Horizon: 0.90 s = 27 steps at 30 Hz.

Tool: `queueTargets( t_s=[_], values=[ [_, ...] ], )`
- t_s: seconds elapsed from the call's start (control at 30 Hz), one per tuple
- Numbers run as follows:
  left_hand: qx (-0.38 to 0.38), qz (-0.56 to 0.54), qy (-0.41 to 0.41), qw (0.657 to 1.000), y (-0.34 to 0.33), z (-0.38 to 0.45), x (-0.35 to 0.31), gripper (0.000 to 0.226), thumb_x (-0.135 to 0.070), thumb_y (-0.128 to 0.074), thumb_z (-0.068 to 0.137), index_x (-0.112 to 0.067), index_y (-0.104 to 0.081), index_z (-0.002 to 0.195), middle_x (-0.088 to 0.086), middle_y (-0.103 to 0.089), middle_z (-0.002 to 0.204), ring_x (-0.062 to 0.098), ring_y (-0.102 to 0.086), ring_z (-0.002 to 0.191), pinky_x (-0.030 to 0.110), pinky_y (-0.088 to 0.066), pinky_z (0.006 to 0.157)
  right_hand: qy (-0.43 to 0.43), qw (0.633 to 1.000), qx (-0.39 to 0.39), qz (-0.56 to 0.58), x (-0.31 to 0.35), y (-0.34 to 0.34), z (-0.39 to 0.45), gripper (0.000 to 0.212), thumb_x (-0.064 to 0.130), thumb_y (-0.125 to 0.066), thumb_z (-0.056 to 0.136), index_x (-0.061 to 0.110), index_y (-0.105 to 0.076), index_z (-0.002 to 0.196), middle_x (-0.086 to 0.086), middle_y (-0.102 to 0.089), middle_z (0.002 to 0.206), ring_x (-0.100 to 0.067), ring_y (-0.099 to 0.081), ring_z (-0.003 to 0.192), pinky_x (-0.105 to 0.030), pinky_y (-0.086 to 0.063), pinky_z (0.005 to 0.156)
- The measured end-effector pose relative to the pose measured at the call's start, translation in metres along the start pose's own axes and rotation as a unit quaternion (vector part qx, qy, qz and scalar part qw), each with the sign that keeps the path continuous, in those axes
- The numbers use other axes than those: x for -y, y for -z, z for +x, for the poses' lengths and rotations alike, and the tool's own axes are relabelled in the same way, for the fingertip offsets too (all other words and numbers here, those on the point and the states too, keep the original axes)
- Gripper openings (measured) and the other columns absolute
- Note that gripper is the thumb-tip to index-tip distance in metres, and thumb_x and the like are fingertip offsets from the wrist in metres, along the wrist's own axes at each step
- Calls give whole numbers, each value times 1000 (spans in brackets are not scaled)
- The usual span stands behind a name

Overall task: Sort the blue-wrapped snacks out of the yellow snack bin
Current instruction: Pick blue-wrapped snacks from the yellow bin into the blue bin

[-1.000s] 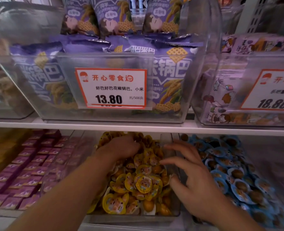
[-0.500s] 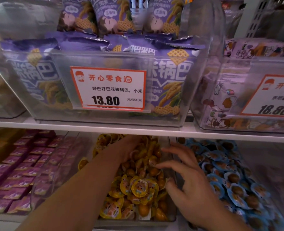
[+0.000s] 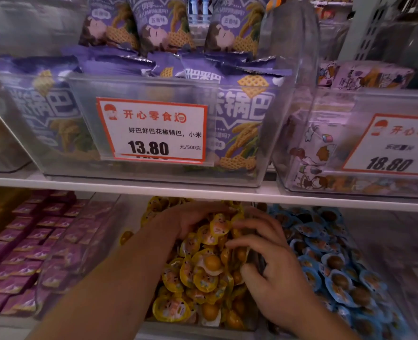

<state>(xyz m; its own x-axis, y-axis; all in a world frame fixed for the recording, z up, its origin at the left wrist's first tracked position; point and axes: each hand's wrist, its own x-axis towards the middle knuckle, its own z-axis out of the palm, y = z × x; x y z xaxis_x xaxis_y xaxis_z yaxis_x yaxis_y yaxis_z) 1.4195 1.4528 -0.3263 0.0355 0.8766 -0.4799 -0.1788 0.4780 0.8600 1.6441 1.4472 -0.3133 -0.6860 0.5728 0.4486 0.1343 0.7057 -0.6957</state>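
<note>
I see the white shelf (image 3: 203, 192) over three clear bins. The yellow snack bin (image 3: 198, 325) sits between purple packets (image 3: 26, 253) and blue-wrapped snacks (image 3: 330, 266). My left hand (image 3: 190, 222) curls into the yellow-wrapped snacks (image 3: 203, 273) — whether it grips one I cannot tell. My right hand (image 3: 276, 278) pinches a wrapper's edge.
</note>
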Motion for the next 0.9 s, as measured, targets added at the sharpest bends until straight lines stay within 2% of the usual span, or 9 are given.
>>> queueTargets(
  t_s=[0.13, 0.23, 0.3, 0.37, 0.47, 0.57, 0.67, 0.77, 0.9],
  values=[
    [28, 17, 7, 999, 2, -31, -9, 22, -28, -80, 75, -16, -81, 93, 10, -77, 101, 21, -74, 90, 32, -58, 78, -6, 999, -2, 48, 1, 1, -2, 21, 15, -57, 71, 26, -73, 78, 20, -61, 117, -9, -36, 140, -16, -26, 110],
    [14, 79, 19, 997, 1, -60, -11, 19, -22, -75, 76, -16, -80, 93, 9, -76, 100, 20, -72, 92, 33, -57, 86, 0, 992, -84, 90, 2, 8, 0, 14, 23, -57, 74, 24, -70, 68, 16, -67, 105, -6, -58, 118, -19, -44, 97],
    [2, 181, -7, 983, -3, -80, -10, 18, -21, -76, 75, -19, -78, 93, 2, -76, 93, 10, -70, 83, 24, -56, 75, 1, 988, -122, 94, 2, 12, 1, 14, 20, -58, 75, 23, -68, 66, 14, -70, 96, -2, -63, 104, -17, -48, 87],
    [-29, 312, -54, 948, -6, -102, -10, 25, -26, -78, 75, -25, -74, 100, -2, -73, 99, 7, -67, 91, 24, -52, 80, 11, 992, -116, 55, 3, 11, 1, 15, 14, -59, 77, 20, -69, 68, 12, -70, 92, -2, -63, 103, -22, -50, 87],
    [-67, 420, -88, 901, -3, -131, -2, 36, -38, -75, 70, -35, -69, 106, -10, -69, 103, 10, -63, 99, 25, -50, 87, 71, 993, -84, -35, 11, 5, -1, 19, 22, -55, 82, 18, -71, 72, 12, -70, 88, -3, -60, 111, -31, -48, 95],
    [-94, 424, -154, 887, -1, -154, 16, 35, -22, -76, 77, -27, -72, 112, -6, -72, 108, 13, -66, 104, 29, -51, 93, 112, 985, -50, -125, 23, 4, -1, 20, 24, -53, 84, 18, -72, 78, 8, -69, 89, -9, -61, 110, -43, -46, 101],
    [-170, 412, -204, 872, -2, -168, 38, 36, -11, -73, 75, -36, -73, 100, -20, -70, 100, -2, -65, 98, 18, -48, 88, 115, 971, 11, -210, 38, 4, 3, 22, 28, -49, 87, 24, -71, 89, 10, -67, 92, -8, -61, 100, -40, -40, 110],
    [-229, 409, -225, 854, -1, -172, 57, 35, -14, -63, 68, -38, -72, 91, -20, -68, 100, -1, -62, 101, 27, -49, 92, 81, 957, 113, -254, 51, -4, 13, 33, 32, -42, 89, 30, -67, 110, 13, -64, 108, -9, -59, 100, -34, -49, 98],
    [-279, 418, -256, 826, -4, -170, 74, 39, -10, -62, 70, -36, -72, 97, -23, -66, 106, -4, -59, 108, 28, -49, 95, 15, 948, 205, -242, 52, -23, 29, 48, 37, -38, 93, 38, -43, 141, 14, -52, 135, -15, -58, 114, -38, -52, 92]
  ],
)
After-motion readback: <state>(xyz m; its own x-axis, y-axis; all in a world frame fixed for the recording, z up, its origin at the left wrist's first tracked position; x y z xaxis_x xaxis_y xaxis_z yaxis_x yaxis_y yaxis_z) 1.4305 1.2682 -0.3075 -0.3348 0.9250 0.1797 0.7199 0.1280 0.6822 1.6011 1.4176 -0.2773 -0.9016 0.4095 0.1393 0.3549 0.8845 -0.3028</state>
